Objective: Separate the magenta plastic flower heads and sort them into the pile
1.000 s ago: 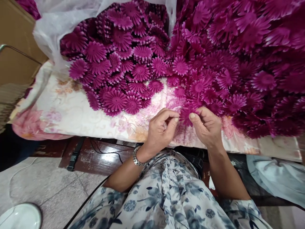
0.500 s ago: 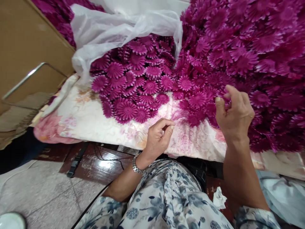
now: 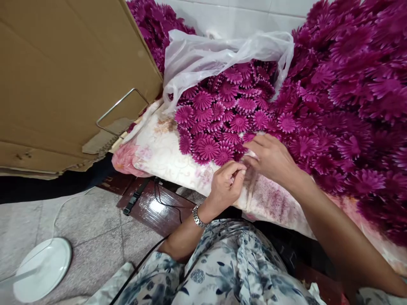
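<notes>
My left hand, with a metal-banded watch at its wrist, is closed in a pinch over the cloth's front part. Whatever its fingertips hold is too small to make out. My right hand has come right beside those fingertips, its fingers bent and its thumb close to the left thumb. What lies between the right fingers is hidden. Just beyond both hands lies a cluster of magenta artificial flower heads, partly inside a white plastic bag. The right fingers overlap its near edge in view.
A large heap of the same magenta flowers fills the right side. Flowered cloth covers the work surface, with purple specks near the front. A cardboard box with a wire handle stands left. A round white object sits on the floor.
My right hand has moved left and down from over the flower heap to my left hand, which stays pinched. The view has swung, showing more of the box and floor.
</notes>
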`<state>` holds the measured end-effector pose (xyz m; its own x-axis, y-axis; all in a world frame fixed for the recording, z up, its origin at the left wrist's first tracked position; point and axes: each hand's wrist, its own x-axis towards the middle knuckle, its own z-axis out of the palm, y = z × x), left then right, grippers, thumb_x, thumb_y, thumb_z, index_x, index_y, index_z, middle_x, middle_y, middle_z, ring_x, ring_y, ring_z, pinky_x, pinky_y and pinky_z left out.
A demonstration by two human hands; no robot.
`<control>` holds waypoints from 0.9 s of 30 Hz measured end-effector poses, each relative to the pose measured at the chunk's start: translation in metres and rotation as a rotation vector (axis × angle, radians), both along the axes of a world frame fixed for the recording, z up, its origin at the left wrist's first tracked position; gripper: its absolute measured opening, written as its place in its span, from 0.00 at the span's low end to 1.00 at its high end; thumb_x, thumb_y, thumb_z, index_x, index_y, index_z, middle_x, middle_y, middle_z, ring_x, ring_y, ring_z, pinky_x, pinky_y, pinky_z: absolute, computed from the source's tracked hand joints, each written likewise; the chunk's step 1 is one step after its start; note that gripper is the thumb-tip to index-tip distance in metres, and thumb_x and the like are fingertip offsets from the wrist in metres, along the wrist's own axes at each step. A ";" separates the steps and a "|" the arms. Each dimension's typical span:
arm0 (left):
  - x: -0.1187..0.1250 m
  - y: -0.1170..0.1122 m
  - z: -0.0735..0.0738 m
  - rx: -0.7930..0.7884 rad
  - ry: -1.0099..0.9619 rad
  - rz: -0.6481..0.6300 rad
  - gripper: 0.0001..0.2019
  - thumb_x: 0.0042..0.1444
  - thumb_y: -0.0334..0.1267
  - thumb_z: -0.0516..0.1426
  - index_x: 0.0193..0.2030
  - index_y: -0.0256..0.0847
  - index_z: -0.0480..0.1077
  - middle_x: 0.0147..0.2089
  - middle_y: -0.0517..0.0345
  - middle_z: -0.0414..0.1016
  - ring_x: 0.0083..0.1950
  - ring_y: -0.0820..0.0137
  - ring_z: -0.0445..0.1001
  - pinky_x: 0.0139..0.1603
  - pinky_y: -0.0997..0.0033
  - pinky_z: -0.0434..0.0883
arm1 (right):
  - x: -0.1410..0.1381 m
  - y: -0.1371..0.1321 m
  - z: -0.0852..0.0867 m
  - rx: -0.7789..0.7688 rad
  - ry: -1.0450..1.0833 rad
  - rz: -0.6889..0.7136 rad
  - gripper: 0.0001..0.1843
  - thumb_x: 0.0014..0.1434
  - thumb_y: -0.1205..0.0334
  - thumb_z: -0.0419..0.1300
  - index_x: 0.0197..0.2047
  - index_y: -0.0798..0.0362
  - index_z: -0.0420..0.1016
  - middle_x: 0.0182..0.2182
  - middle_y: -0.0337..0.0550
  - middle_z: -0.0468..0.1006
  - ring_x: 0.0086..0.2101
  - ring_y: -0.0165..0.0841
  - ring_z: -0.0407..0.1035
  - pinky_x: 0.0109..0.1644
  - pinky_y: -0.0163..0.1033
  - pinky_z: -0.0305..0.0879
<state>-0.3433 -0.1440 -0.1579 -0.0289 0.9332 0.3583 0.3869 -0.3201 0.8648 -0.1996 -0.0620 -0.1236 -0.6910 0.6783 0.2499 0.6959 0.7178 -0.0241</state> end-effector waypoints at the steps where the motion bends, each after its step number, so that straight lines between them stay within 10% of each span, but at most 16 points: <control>1: -0.002 0.000 0.000 0.001 -0.008 0.006 0.06 0.57 0.32 0.52 0.34 0.39 0.70 0.31 0.57 0.73 0.34 0.72 0.72 0.36 0.72 0.68 | -0.007 0.005 -0.001 -0.011 -0.047 0.027 0.11 0.60 0.61 0.54 0.40 0.55 0.75 0.36 0.48 0.74 0.38 0.38 0.64 0.45 0.42 0.58; 9: -0.013 0.003 0.001 -0.052 -0.008 0.050 0.06 0.58 0.32 0.52 0.34 0.39 0.70 0.32 0.57 0.74 0.35 0.72 0.72 0.38 0.72 0.68 | 0.001 0.022 0.012 -0.238 0.276 0.032 0.10 0.58 0.66 0.53 0.34 0.54 0.77 0.31 0.43 0.76 0.32 0.32 0.67 0.37 0.37 0.59; 15: -0.005 0.005 0.003 -0.015 -0.021 0.018 0.06 0.58 0.32 0.52 0.34 0.37 0.71 0.32 0.56 0.74 0.36 0.72 0.73 0.38 0.73 0.68 | 0.028 0.023 0.005 -0.520 0.667 -0.325 0.12 0.55 0.61 0.55 0.38 0.57 0.76 0.20 0.35 0.69 0.19 0.23 0.55 0.23 0.32 0.49; 27: 0.004 0.001 0.004 -0.187 -0.268 0.029 0.06 0.57 0.37 0.55 0.35 0.39 0.73 0.33 0.59 0.75 0.34 0.73 0.73 0.37 0.74 0.68 | 0.034 0.004 0.005 -0.383 0.500 -0.391 0.13 0.53 0.66 0.57 0.42 0.55 0.77 0.21 0.35 0.71 0.20 0.23 0.56 0.27 0.31 0.54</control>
<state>-0.3393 -0.1427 -0.1542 -0.1267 0.9795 0.1569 0.1443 -0.1383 0.9798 -0.1658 -0.0575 -0.1182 -0.2465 0.9544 0.1684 0.7393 0.2975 -0.6041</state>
